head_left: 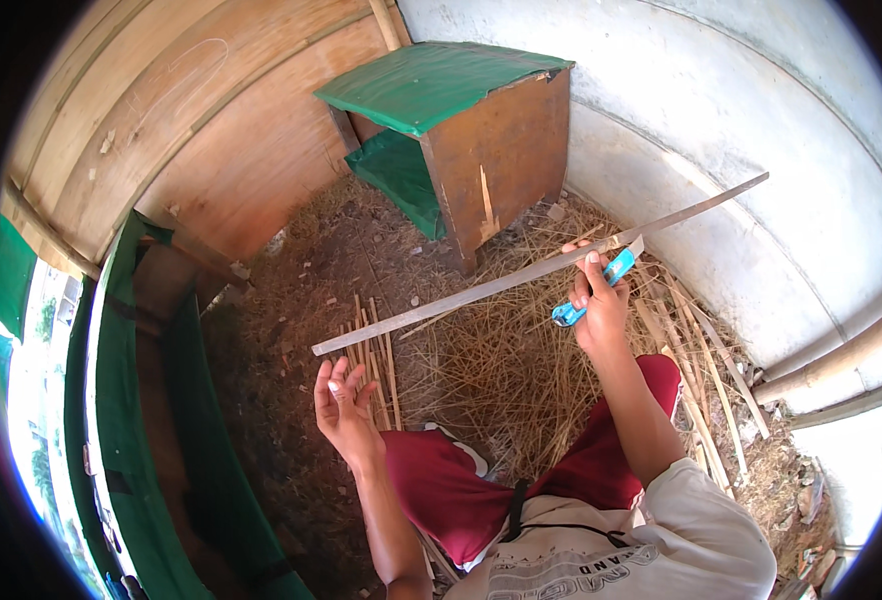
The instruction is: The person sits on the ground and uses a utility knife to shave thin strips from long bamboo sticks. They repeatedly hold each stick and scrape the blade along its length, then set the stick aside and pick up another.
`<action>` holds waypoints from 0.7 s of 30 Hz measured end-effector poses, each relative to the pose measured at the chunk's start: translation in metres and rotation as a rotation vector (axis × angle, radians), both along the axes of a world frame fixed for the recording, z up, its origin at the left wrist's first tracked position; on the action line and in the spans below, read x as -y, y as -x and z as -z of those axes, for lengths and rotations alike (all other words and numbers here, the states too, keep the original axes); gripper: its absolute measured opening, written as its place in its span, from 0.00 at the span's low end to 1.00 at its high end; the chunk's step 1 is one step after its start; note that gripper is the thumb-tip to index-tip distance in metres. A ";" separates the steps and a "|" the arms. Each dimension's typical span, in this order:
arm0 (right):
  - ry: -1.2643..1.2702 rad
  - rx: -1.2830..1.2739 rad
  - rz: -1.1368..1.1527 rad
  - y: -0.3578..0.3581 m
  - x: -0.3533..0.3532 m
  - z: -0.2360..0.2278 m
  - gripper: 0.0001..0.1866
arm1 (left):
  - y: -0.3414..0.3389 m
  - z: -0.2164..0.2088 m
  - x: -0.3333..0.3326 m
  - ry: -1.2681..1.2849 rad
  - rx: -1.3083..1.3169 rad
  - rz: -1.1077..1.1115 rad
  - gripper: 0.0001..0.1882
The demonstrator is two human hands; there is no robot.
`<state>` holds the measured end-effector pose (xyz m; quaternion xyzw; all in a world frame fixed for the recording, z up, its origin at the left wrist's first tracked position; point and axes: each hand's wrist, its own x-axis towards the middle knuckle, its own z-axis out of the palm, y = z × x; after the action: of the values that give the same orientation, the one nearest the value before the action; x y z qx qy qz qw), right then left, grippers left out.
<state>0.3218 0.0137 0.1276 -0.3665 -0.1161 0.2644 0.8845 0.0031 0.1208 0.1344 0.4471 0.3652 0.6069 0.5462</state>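
My right hand (601, 305) is closed round a light-blue utility knife (616, 268), its blade showing past the fingers. The same hand pinches a long, thin bamboo strip (481, 290) that slants across the view, from low on the left to high on the right. Just below the strip's left end, my left hand (347, 412) is raised with its fingers bent and apart. Nothing shows in it, and it appears not to touch the strip. I sit low, and my knees in dark red trousers (441, 480) spread on either side of the straw.
Straw and shavings (491, 365) cover the ground between my legs. Several thin sticks (381, 360) lie ahead of my left knee, and longer strips (711, 370) lie right. A green-topped wooden box (501, 150) stands ahead. A green-lined shelf (211, 430) is at left, a pale wall (721, 130) at right.
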 end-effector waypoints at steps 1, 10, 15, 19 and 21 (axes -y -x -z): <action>0.004 -0.003 -0.001 0.002 0.000 0.000 0.14 | -0.003 -0.002 -0.003 0.000 0.000 -0.014 0.27; 0.059 -0.020 -0.065 0.026 -0.006 0.013 0.13 | -0.009 0.012 -0.044 0.215 0.248 -0.024 0.26; 0.108 -0.060 -0.079 0.052 -0.017 0.019 0.12 | -0.001 0.029 -0.067 0.277 0.320 -0.009 0.16; 0.128 -0.019 -0.082 0.066 -0.018 0.017 0.12 | 0.019 0.053 -0.089 0.321 0.356 0.031 0.12; 0.126 -0.001 -0.106 0.075 -0.020 0.016 0.12 | 0.035 0.066 -0.100 0.307 0.326 0.046 0.12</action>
<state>0.2465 0.0336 0.1121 -0.4145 -0.1180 0.3179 0.8445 -0.0324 0.2209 0.0686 0.2630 0.3497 0.5960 0.6733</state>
